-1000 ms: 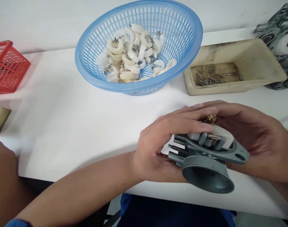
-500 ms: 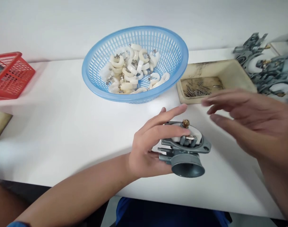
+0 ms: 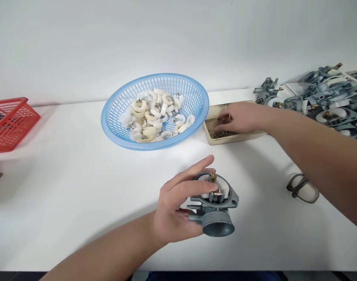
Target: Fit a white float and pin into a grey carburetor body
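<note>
My left hand (image 3: 174, 208) grips a grey metal carburetor body (image 3: 218, 222) above the table, its flared mouth facing me. A white float (image 3: 225, 186) lies in the upturned bowl side, near a brass fitting (image 3: 213, 176); my index finger presses beside the float's hinge. Over at the beige tray (image 3: 237, 139), my right hand (image 3: 243, 117) reaches down among thin metal pins (image 3: 222, 134). Thumb and forefinger are apart there, and no pin shows between them. The other fingers are partly hidden.
A blue basket (image 3: 116, 142) of white floats stands left of the tray. Several carburetor bodies (image 3: 327, 93) are piled at the right. A dark looped object (image 3: 295, 187) lies under my right forearm. At far left is a red basket (image 3: 14, 132).
My right hand has moved from above the table into the tray of pins. My left hand keeps its hold on the carburetor body. The view has shifted, so the baskets appear lower.
</note>
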`<state>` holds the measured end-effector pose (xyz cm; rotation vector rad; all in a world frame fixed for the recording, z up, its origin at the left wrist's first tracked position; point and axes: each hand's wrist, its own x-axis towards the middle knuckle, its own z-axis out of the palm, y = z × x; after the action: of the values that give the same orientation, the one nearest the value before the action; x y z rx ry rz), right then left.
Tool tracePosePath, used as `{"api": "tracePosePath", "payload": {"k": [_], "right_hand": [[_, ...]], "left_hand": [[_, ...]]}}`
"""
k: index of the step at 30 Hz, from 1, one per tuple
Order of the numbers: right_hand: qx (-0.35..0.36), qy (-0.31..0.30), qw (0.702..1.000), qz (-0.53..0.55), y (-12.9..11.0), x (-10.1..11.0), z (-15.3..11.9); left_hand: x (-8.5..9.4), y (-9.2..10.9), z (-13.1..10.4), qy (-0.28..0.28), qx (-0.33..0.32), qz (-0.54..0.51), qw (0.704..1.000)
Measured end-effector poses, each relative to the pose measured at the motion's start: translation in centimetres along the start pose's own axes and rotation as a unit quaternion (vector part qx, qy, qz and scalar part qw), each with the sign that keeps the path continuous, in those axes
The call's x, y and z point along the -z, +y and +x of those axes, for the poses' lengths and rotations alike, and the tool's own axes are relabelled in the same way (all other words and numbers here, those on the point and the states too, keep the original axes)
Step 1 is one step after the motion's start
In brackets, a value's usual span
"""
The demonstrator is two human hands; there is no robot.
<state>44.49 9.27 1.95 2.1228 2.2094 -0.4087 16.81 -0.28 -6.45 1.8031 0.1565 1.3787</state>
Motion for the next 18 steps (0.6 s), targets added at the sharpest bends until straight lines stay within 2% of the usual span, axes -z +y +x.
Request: {"api": "tracePosePath", "payload": {"k": [4,9,15,18], "right_hand": [[-0.020,-0.036,0.999,-0.004,-1.7,-1.2,1.6],[-0.010,-0.064,0.998,0.009,-1.3,-1.6,2.1],[-0.004,-0.042,0.998,-0.043,-0.5,-2.2,2.7],[-0.010,-0.038,0.997,-0.062,-0.5,-2.4,2.9]], "left_hand": [[0.0,0.5,0.2,0.000,-0.001,-0.002,1.000],[-0.4,1.1,0.3,0.023,0.037,-0.008,0.999],[-0.6,1.1,0.4,0.044,0.024,-0.005,0.999],[-0.6,1.4,0.6,0.049,0.042,-0.003,0.998]]}}
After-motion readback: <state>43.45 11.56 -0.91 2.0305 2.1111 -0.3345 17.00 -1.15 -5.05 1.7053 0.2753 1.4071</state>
